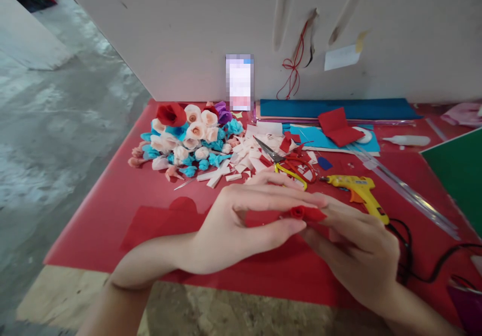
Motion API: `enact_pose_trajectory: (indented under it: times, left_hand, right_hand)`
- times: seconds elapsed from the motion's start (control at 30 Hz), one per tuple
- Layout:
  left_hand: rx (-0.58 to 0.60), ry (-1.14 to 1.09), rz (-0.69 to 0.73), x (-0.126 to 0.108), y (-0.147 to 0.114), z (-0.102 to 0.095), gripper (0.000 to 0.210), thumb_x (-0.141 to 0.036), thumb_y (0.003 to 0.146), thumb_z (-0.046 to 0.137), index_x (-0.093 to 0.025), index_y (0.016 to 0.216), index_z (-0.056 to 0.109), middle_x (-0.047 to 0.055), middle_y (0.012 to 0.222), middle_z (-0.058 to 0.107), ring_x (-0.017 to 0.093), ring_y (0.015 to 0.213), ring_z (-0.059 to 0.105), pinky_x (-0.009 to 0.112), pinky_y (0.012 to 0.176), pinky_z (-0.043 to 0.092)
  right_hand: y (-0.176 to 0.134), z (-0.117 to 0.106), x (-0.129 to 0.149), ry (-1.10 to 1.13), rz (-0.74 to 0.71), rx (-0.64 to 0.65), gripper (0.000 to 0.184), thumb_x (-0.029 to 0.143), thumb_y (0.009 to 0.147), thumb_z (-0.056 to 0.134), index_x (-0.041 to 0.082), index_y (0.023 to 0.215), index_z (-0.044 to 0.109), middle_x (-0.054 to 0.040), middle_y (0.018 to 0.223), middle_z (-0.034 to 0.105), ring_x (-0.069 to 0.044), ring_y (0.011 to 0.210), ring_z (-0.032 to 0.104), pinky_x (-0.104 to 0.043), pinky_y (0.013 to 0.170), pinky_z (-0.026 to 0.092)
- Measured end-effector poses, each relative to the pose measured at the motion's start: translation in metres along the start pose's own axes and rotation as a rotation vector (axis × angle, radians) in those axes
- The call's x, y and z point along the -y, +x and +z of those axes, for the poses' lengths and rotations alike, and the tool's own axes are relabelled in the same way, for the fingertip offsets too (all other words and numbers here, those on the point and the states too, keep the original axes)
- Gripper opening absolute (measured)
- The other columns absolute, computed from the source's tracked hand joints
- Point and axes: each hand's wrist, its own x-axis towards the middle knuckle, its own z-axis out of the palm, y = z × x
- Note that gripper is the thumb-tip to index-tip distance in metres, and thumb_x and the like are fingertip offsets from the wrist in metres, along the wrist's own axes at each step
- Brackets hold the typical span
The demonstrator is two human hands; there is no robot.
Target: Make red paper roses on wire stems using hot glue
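Note:
Between my two hands is a small red paper flower (303, 213), its middle rolled into a tight spiral and a loose edge pointing right. My left hand (244, 220) pinches it from the left with thumb below and fingers above. From the right, my right hand (357, 240) grips its other side; some of those fingertips are hidden behind the flower. Just beyond my hands lie scissors (280, 162) with yellow and red handles, partly covered by my left fingers. A yellow glue gun (354, 190) rests beyond my right hand.
Paper flowers (188, 135) in several colours are heaped at the back left, beside paper scraps (244, 157). A phone (240, 82) leans on the wall. Red paper (150, 225) lies left; blue sheets (331, 109), a bottle (408, 140) and clear sticks (410, 195) lie right. A black cord (433, 270) trails right.

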Motion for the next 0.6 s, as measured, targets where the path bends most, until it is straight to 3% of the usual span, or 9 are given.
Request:
enact_pose_trajectory:
  times: [0.6]
  left_hand:
    - [-0.002, -0.019, 0.01, 0.0008, 0.0003, 0.0031, 0.021, -0.009, 0.084, 0.059, -0.012, 0.102, 0.07, 0.009, 0.112, 0.069, 0.016, 0.103, 0.064, 0.029, 0.096, 0.049]
  right_hand:
    - [-0.0003, 0.0025, -0.0017, 0.013, 0.009, -0.031, 0.022, 0.002, 0.079, 0.059, 0.023, 0.084, 0.058, 0.0015, 0.079, 0.067, -0.012, 0.072, 0.065, -0.02, 0.064, 0.056]
